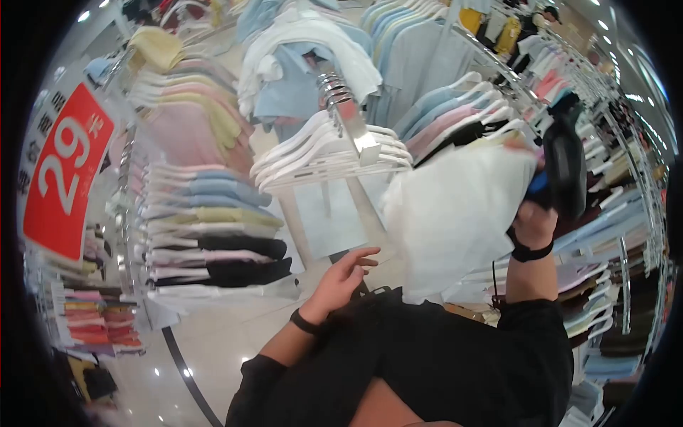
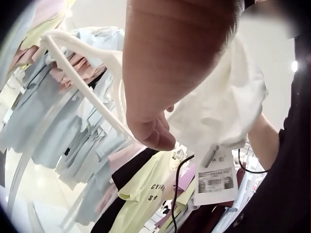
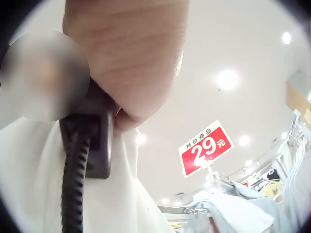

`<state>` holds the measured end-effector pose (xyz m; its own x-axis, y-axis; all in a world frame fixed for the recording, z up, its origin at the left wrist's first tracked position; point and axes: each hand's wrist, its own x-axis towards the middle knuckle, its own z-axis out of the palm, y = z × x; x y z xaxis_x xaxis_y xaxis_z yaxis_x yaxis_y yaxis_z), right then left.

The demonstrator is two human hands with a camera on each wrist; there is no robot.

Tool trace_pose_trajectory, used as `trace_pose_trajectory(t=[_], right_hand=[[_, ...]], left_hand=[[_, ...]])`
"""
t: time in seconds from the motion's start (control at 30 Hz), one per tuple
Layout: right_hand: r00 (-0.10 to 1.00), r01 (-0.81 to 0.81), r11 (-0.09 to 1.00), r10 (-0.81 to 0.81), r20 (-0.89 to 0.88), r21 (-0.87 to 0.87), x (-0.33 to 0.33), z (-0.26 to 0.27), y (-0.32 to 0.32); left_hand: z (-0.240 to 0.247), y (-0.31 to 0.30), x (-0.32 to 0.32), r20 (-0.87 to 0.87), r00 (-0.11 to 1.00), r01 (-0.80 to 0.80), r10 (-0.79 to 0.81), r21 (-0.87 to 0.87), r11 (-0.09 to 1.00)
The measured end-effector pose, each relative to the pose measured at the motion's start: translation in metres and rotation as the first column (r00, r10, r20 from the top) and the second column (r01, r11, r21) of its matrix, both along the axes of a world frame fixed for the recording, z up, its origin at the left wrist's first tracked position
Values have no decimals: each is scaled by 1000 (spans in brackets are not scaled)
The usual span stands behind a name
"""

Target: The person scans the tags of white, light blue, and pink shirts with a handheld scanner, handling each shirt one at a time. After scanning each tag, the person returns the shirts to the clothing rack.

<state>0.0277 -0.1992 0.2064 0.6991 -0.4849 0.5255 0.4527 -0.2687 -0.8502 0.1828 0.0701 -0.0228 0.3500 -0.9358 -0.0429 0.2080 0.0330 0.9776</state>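
Note:
My right hand grips a black corded handheld device with a blue patch on it. Its ribbed cord hangs down in the right wrist view. White cloth, a garment, hangs right beside that hand and overlaps it in the head view. On the garment, a printed paper tag dangles in the left wrist view. My left hand is held in front of my body with its fingers loosely extended and nothing in them. Past it, a white hanger shows in the left wrist view.
Several white hangers hang on a metal rail arm straight ahead. Racks of folded-over shirts flank it on the left, and more shirts on the right. A red price sign stands at far left.

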Motion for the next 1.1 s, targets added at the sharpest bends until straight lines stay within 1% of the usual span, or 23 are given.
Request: trace_pose_trajectory(t=[0.07,0.1,0.13,0.17,0.2,0.3,0.33,0.37,0.43,0.47,0.5,0.6,0.63,0.73,0.8,0.87,0.9,0.93,0.97,1.0,1.03,1.07,1.1], right_hand=[[974,-227,970,225,-31,-81,-12,-20,-6],[938,-348,931,345,-41,-112,-16,-28,-6],[892,-452,884,450,-47,-119,-17,-24,2],[834,-552,825,549,-58,-121,-17,-21,9],[791,-611,784,605,-89,-108,-21,-20,16],[716,-669,742,657,-235,37,-47,-32,30],[595,-751,652,736,-323,101,-56,-45,17],[607,-785,618,748,-270,-53,-63,-56,15],[526,-805,592,739,-421,34,-85,-72,1],[531,-809,587,714,-456,-23,-94,-81,-4],[514,-807,588,746,-423,57,-104,-94,-8],[516,-781,620,705,-487,71,-131,-113,-14],[533,-767,634,716,-450,99,-138,-117,-13],[518,-723,662,708,-480,197,-159,-133,-16],[539,-727,651,738,-405,220,-168,-133,-17],[571,-722,641,765,-299,260,-174,-128,-17],[593,-691,664,747,-301,288,-177,-126,-17],[634,-672,693,721,-281,261,-179,-125,-17],[674,-652,723,691,-263,229,-180,-124,-18],[711,-630,753,658,-248,191,-180,-123,-21],[741,-610,765,643,-194,205,-182,-128,-21],[753,-602,778,628,-199,177,-180,-129,-23],[758,-598,786,618,-208,157,-180,-131,-24]], left_hand=[[-20,-5,-9,-206,978,-31,22,-43,999],[-19,-8,-11,-368,929,35,-38,-13,999],[1,-15,-18,-509,861,9,-25,-33,999],[2,-21,-23,-609,792,-22,-45,-103,994],[2,-25,-30,-699,711,-61,-75,-168,984],[6,-37,-45,-774,629,-241,-65,-274,931],[9,-39,-49,-768,640,-264,-32,-259,929],[14,-40,-53,-759,651,-286,0,-246,926],[17,-41,-62,-740,667,-349,80,-216,912],[17,-40,-67,-732,669,-391,132,-196,899],[22,-40,-73,-720,670,-432,183,-177,884],[44,-34,-96,-709,660,-524,248,-198,828],[52,-32,-105,-702,654,-556,282,-192,809],[62,-19,-124,-654,668,-597,355,-186,781],[61,-15,-138,-537,732,-549,419,-102,829],[34,-14,-145,-358,816,-483,453,7,876],[14,-17,-143,-118,899,-397,421,186,899],[27,-27,-148,67,948,-309,310,419,854],[12,-32,-154,98,971,-237,216,359,903],[4,-31,-160,128,987,-126,93,284,951],[-6,-26,-174,46,997,-76,68,202,976],[-14,-22,-186,-42,998,-31,37,119,992],[-11,-23,-197,-9,999,-41,41,48,998]])
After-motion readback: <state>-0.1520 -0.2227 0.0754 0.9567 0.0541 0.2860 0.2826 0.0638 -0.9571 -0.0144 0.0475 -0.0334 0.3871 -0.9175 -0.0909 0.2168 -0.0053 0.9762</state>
